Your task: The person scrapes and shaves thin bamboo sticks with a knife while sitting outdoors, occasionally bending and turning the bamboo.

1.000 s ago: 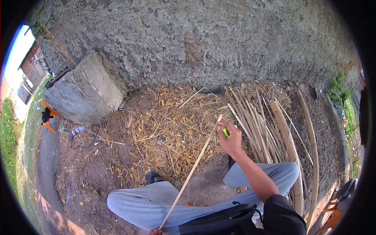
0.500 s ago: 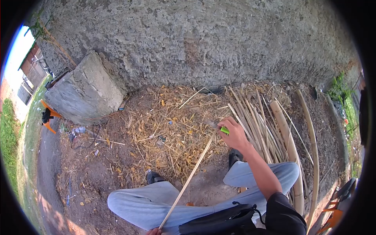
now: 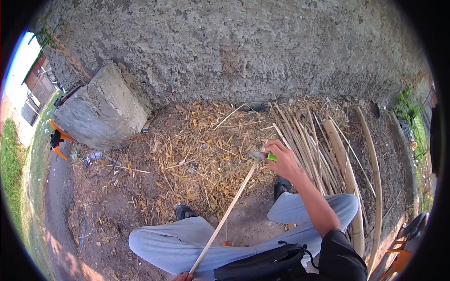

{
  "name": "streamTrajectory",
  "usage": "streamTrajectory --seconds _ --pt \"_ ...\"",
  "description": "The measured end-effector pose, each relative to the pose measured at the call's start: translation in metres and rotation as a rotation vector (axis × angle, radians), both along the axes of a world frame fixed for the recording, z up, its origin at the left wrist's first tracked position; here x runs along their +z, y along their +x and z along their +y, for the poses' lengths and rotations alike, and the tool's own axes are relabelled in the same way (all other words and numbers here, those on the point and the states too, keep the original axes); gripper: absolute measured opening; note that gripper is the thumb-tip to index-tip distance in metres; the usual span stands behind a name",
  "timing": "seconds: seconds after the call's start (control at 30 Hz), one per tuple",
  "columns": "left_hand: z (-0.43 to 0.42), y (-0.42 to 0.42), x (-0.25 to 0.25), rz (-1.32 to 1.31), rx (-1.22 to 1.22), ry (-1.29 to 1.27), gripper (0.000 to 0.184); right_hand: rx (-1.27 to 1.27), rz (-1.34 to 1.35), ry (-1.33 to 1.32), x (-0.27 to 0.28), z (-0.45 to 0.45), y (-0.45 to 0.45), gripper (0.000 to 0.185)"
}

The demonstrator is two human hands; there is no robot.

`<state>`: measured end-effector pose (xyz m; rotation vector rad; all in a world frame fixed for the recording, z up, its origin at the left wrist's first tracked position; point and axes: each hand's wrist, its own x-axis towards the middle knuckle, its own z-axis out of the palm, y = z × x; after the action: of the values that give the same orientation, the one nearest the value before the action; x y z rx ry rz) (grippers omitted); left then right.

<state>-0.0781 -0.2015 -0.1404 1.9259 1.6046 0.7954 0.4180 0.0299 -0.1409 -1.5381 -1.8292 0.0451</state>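
My right hand [image 3: 285, 161] is closed round the green handle of a knife [image 3: 257, 154], whose blade points left. The blade lies at the far end of a long, thin bamboo strip [image 3: 225, 216]; whether they touch I cannot tell. The strip slopes from there down across my lap. At the bottom edge, my left hand [image 3: 183, 277] grips the strip's near end, with only the fingers partly showing. A black bag [image 3: 262, 264] rests on my lap over the light blue trousers.
Right of my leg lies a pile of split bamboo strips [image 3: 307, 150], beside a thick bamboo pole [image 3: 344, 168] and a thinner pole [image 3: 370, 173]. A rough wall [image 3: 225, 51] rises ahead. A concrete block [image 3: 105, 107] stands at left. Shavings and dry leaves [image 3: 201, 164] cover the ground.
My right hand and the knife have shifted slightly to the right, and more of the blade shows. The bamboo strip and my left hand have hardly moved.
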Motion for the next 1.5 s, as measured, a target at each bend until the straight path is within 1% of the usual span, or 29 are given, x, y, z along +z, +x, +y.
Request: streamTrajectory --seconds 0.07,0.17,0.23,0.27,0.33,0.43,0.47,0.5,0.63,0.73,0.87,1.0,1.07,1.13,1.27,1.5 --pt "0.001 0.0 0.001 0.015 -0.004 -0.029 0.007 -0.023 0.029 0.024 0.004 -0.003 -0.007 0.031" --pt "0.0 -0.006 -0.004 0.054 -0.032 -0.083 0.01 0.035 -0.002 0.091 0.006 -0.008 -0.013 0.034" --pt "0.0 -0.006 -0.003 0.047 -0.026 -0.091 0.011 0.127 -0.156 0.126 0.0 -0.01 -0.012 0.031" --pt "0.001 -0.005 -0.002 0.039 -0.019 -0.099 0.012 0.127 -0.156 0.126 -0.002 -0.009 -0.013 0.031" --pt "0.001 -0.006 0.0 0.031 -0.006 -0.138 0.011 0.077 -0.197 0.386 -0.005 -0.005 -0.017 0.028" --pt "-0.004 -0.011 -0.01 -0.001 0.036 -0.209 0.011 0.152 -0.228 0.422 -0.006 -0.005 -0.014 0.024" --pt "-0.005 -0.013 -0.015 -0.027 0.065 -0.237 0.012 0.151 -0.23 0.422 -0.005 -0.006 -0.013 0.024" --pt "-0.007 -0.016 -0.018 -0.028 0.063 -0.237 0.012 0.16 -0.286 0.398 -0.004 -0.007 -0.013 0.026" --pt "-0.003 -0.013 -0.009 -0.017 0.051 -0.269 0.013 0.159 -0.4 0.321 0.003 -0.012 -0.013 0.028" --pt "-0.003 -0.015 -0.012 -0.026 0.04 -0.276 0.013 0.2 -0.412 0.347 -0.006 -0.011 -0.008 0.034" --pt "-0.002 -0.015 -0.012 -0.057 0.014 -0.255 0.012 0.208 -0.405 0.374 -0.013 -0.009 -0.006 0.033" --pt "0.0 -0.013 -0.009 -0.078 0.025 -0.281 0.012 0.239 -0.369 0.321 -0.013 -0.007 -0.005 0.032" --pt "0.003 -0.008 -0.002 -0.064 0.023 -0.234 0.012 0.256 -0.37 0.308 -0.013 -0.006 -0.003 0.031" --pt "0.003 -0.009 -0.001 -0.04 0.014 -0.215 0.011 0.274 -0.356 0.4 -0.013 -0.005 -0.002 0.029" --pt "0.004 -0.006 0.003 -0.01 0.017 -0.192 0.011 0.278 -0.359 0.426 -0.014 -0.004 -0.002 0.028" --pt "0.004 -0.005 0.002 0.019 -0.006 -0.144 0.008 0.261 -0.378 0.323 -0.016 -0.003 -0.003 0.035"
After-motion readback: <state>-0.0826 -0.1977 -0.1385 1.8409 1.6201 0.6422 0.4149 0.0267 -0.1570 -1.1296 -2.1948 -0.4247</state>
